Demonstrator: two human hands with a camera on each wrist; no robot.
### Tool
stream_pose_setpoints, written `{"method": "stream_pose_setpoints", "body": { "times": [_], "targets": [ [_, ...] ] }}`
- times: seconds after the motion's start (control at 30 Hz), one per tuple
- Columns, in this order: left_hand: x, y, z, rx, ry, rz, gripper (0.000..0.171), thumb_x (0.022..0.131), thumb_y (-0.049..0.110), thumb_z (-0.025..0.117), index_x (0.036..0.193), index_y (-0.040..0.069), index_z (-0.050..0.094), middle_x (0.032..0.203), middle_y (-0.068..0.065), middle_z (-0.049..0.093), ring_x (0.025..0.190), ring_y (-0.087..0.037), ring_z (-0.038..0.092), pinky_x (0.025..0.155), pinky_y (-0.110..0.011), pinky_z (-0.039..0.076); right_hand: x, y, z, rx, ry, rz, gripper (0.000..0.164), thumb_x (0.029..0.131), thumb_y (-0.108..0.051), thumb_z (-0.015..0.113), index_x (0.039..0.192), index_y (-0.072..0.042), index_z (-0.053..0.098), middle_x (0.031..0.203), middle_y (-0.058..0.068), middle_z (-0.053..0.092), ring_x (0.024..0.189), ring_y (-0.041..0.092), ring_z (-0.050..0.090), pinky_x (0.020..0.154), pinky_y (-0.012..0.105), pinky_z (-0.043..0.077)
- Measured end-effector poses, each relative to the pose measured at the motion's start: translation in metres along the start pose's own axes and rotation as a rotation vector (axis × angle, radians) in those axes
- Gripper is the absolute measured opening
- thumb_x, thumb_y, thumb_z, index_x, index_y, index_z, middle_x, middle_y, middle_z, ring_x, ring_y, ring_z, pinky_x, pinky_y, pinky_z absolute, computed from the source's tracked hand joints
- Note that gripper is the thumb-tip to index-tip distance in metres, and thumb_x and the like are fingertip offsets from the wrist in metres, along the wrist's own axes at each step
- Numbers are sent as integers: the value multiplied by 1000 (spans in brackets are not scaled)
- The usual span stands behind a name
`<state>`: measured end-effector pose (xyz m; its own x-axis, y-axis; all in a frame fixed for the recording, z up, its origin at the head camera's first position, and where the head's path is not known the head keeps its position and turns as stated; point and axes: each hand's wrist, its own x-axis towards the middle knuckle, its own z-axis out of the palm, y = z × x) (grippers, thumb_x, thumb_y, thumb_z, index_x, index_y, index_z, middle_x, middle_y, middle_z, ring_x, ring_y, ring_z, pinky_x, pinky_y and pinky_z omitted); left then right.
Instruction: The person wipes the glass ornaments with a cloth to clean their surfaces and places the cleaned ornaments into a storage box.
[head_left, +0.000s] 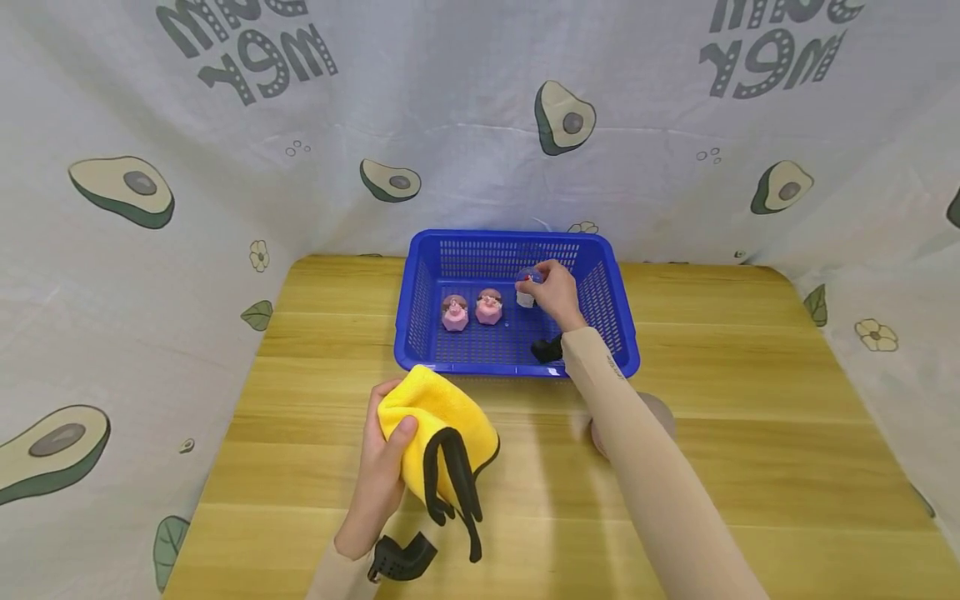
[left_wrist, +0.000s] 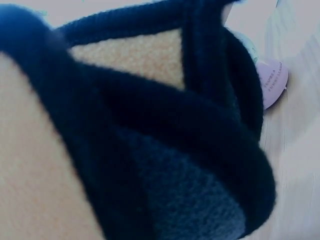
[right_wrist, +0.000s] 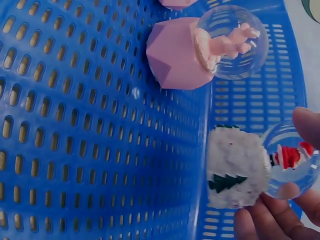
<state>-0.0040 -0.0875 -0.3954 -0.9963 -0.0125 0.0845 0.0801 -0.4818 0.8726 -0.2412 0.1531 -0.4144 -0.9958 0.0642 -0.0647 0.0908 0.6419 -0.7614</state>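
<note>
In the head view my right hand [head_left: 557, 292] holds a snow globe [head_left: 525, 297] by its clear dome, inside the blue basket [head_left: 480, 367] near its right side. The right wrist view shows the globe's white base [right_wrist: 235, 167] with a green tree, and a red-and-white figure in the dome. Two pink snow globes [head_left: 454, 316] [head_left: 489, 310] stand to its left in the basket; the nearer one has a faceted base [right_wrist: 175, 55]. My left hand [head_left: 384, 450] grips a yellow cloth [head_left: 453, 408] with black edging in front of the basket. Its folds fill most of the left wrist view.
A rounded object [head_left: 657, 412] stands on the wooden table [head_left: 750, 433], partly hidden by my right forearm. In the left wrist view a pink base [left_wrist: 274, 84] with lettering shows behind the cloth. An avocado-print curtain [head_left: 480, 108] hangs behind the basket and at both sides.
</note>
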Motion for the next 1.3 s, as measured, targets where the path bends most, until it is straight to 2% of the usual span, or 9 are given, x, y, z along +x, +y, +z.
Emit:
{"method": "stream_pose_setpoints", "body": {
  "times": [0.23, 0.5, 0.73, 0.93, 1.03, 1.13, 1.3],
  "targets": [
    [0, -1, 0, 1, -1, -18, 37, 92, 14, 58, 124, 10, 39, 110, -9, 53, 89, -17, 57, 75, -26, 53, 4, 6, 0, -41, -91, 41, 52, 85, -18, 72, 124, 6, 48, 116, 23, 53, 100, 34, 49, 86, 46, 44],
    [0, -1, 1, 9, 6, -20, 37, 92, 13, 57, 124, 10, 39, 111, -9, 53, 91, -17, 57, 76, -25, 53, 6, 9, 3, -41, -116, 51, 52, 84, -17, 72, 123, 7, 48, 118, 24, 52, 102, 34, 49, 88, 46, 44],
    [0, -2, 0, 16, 9, -22, 38, 92, 14, 58, 125, 10, 39, 110, -9, 53, 90, -17, 57, 76, -26, 53, 6, 10, 5, -79, -129, 62, 50, 85, -16, 71, 123, 7, 48, 109, 21, 54, 91, 31, 49, 81, 44, 45],
    [0, -2, 0, 10, 3, -30, 39, 92, 16, 59, 125, 10, 39, 111, -9, 52, 90, -17, 57, 76, -26, 53, 5, 9, 3, -89, -159, 71, 54, 85, -17, 71, 127, 8, 46, 107, 22, 54, 90, 31, 49, 84, 45, 45],
    [0, -2, 1, 9, 3, -37, 39, 92, 15, 58, 125, 11, 39, 111, -9, 52, 91, -17, 57, 76, -26, 53, 6, 7, 0, -87, -178, 60, 58, 85, -19, 71, 128, 8, 44, 112, 23, 53, 95, 33, 50, 88, 46, 44],
    [-1, -3, 0, 10, 4, -42, 39, 92, 15, 58, 125, 11, 39, 112, -9, 52, 91, -18, 57, 76, -26, 53, 6, 1, -7, -63, -159, 34, 59, 86, -22, 70, 129, 9, 43, 120, 25, 52, 105, 36, 50, 92, 46, 42],
    [-1, -3, 1, 15, 7, -49, 39, 92, 15, 58, 126, 10, 38, 112, -10, 51, 92, -18, 57, 77, -26, 53, 5, -19, -25, 86, -84, 1, 60, 89, -25, 67, 134, 6, 42, 129, 24, 49, 118, 35, 48, 98, 45, 40]
  ]
}}
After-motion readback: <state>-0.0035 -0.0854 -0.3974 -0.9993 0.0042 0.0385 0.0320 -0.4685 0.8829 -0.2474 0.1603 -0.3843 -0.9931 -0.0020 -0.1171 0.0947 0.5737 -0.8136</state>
